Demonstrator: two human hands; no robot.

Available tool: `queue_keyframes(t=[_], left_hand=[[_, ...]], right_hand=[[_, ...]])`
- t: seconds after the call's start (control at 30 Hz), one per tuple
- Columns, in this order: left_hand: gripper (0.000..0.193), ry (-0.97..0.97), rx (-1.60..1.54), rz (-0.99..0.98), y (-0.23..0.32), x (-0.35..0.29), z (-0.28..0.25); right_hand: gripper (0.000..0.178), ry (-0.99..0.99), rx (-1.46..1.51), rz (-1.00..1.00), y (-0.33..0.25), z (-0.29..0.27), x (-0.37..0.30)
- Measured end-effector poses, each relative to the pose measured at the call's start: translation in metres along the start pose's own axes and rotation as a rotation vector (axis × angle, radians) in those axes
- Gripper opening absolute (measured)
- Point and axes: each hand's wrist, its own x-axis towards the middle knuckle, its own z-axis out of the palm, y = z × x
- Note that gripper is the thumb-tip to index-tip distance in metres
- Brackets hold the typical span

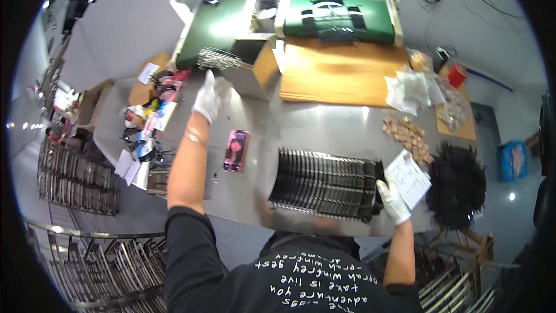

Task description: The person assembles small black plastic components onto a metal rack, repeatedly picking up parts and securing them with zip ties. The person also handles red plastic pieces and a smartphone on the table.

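My left hand (208, 99), in a white glove and a little blurred, reaches to the far left of the metal table. Its fingers look stretched out, just below a bundle of thin silvery metal pieces (217, 58) lying on a box (255, 78). I see nothing plainly held in it. My right hand (395, 203), also gloved in white, grips the right end of a row of black curved strips (324, 184) lying close to the near edge. A white printed sheet (408, 178) lies beside that hand, partly behind its fingers.
A phone-sized pink and black item (236, 150) lies between my arms. Brown small pieces (408, 138) and a black tangled heap (457, 184) lie to the right. Flat cardboard (341, 75) and plastic bags (414, 90) stand behind, before green conveyor belts (370, 20). Clutter lines the left edge.
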Motion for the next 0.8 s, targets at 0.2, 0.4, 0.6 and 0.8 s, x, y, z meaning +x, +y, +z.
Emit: queue_keyframes(t=[0.2, 0.4, 0.6, 0.8], left_hand=[[0.040, 0.245, 1.305, 0.951, 0.012, 0.041, 0.047], [0.036, 0.140, 0.720, 0.808, 0.067, 0.017, -0.012], [0.026, 0.318, 0.224, 1.159, 0.076, -0.221, -0.067], [0.023, 0.869, -0.040, 0.703, -0.074, -0.308, -0.165]], right_hand=[[0.073, 0.070, -0.660, -0.008, 0.008, -0.022, -0.009], [0.074, -0.134, -0.548, 0.206, 0.029, -0.008, -0.084], [0.043, -0.067, -0.669, 0.242, 0.047, 0.007, -0.061], [0.058, 0.299, -0.116, -0.297, -0.030, -0.017, 0.006]])
